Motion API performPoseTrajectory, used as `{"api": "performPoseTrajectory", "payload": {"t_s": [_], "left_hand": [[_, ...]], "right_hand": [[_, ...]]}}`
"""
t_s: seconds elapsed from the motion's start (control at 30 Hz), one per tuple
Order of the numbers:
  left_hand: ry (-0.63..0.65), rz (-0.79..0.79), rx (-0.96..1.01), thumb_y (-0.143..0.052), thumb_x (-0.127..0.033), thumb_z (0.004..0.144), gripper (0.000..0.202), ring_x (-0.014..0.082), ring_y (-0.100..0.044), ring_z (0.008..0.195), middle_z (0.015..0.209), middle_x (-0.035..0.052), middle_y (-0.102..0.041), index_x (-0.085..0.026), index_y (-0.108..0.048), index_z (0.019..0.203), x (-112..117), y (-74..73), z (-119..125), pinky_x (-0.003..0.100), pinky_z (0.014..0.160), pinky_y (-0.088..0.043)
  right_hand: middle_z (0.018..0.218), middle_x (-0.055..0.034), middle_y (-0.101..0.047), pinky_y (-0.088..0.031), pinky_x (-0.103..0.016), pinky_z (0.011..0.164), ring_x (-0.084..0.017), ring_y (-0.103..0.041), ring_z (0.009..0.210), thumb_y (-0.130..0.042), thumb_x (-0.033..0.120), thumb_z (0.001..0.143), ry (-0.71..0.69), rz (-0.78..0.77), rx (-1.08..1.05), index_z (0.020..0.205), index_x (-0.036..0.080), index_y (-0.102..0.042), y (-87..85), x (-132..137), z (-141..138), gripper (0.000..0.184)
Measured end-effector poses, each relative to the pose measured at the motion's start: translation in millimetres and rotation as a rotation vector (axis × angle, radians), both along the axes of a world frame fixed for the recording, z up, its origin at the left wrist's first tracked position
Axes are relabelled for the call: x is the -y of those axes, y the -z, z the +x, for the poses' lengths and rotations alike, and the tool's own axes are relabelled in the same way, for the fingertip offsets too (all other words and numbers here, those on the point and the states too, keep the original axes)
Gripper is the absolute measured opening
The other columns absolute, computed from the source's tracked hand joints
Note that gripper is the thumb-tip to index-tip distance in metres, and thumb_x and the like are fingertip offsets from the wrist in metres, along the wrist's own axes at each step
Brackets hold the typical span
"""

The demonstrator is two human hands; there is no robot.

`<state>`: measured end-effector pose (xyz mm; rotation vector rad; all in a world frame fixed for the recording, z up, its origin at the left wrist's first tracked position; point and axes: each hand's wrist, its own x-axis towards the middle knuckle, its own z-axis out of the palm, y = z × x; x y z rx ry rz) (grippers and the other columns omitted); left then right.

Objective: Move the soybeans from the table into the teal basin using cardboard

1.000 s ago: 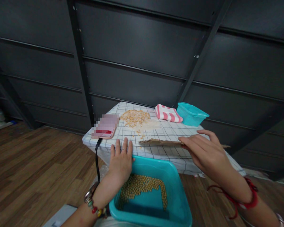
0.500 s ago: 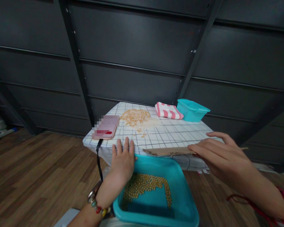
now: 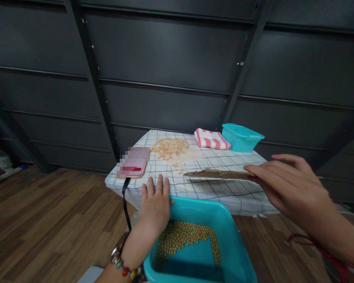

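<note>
My right hand (image 3: 286,184) pinches one end of a flat piece of cardboard (image 3: 218,174), held edge-on just above the front of the table. My left hand (image 3: 156,200) lies flat with fingers stretched out on the cloth's front edge, beside the near teal basin's rim. Inside that teal basin (image 3: 238,243), round yellow beans (image 3: 191,234) are gathered along the far and left sides. Toward the back of the cloth lies a pile of yellow beans mixed with pale grains (image 3: 169,147), with pale powder (image 3: 188,156) spread to its right.
A checked white cloth (image 3: 233,160) covers the table. At the back right are a folded pink-striped towel (image 3: 211,139) and a smaller teal box (image 3: 243,139). A pink phone (image 3: 135,161) lies at the left, a black strap (image 3: 126,204) hanging from it. A dark panelled wall (image 3: 165,51) stands behind.
My right hand has lifted the cardboard slightly off the table's front edge and shifted a little right. My left hand stays flat in place; the view has moved slightly.
</note>
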<state>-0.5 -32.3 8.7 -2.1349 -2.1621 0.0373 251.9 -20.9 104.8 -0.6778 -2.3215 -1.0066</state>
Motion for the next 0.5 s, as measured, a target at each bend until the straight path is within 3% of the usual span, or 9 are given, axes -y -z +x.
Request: {"api": "performPoseTrajectory", "payload": {"t_s": [0.3,0.5], "left_hand": [[0.006,0.025,-0.041,-0.048,-0.026,0.08,0.063,0.0375,-0.026,0.131,0.145,0.0149,-0.028,-0.015,-0.026,0.138,-5.2,3.8,-4.9,0.054,0.104,-0.03],[0.001,0.019,-0.056,-0.058,-0.026,0.074,0.073,0.0384,-0.025,0.131,0.145,0.0161,-0.027,-0.014,-0.027,0.138,-4.8,4.8,-4.1,0.056,0.104,-0.029]], "right_hand": [[0.076,-0.0023,-0.067,-0.039,-0.035,0.078,-0.016,-0.059,0.071,-0.039,0.009,0.085,0.056,-0.011,-0.037,0.092,0.02,-0.057,1.0,-50.3,-23.4,0.022],[0.08,-0.0031,-0.068,-0.037,-0.034,0.08,-0.015,-0.059,0.071,-0.039,0.011,0.086,0.031,-0.029,0.001,0.092,0.018,-0.058,3.1,-55.4,-31.7,0.021]]}}
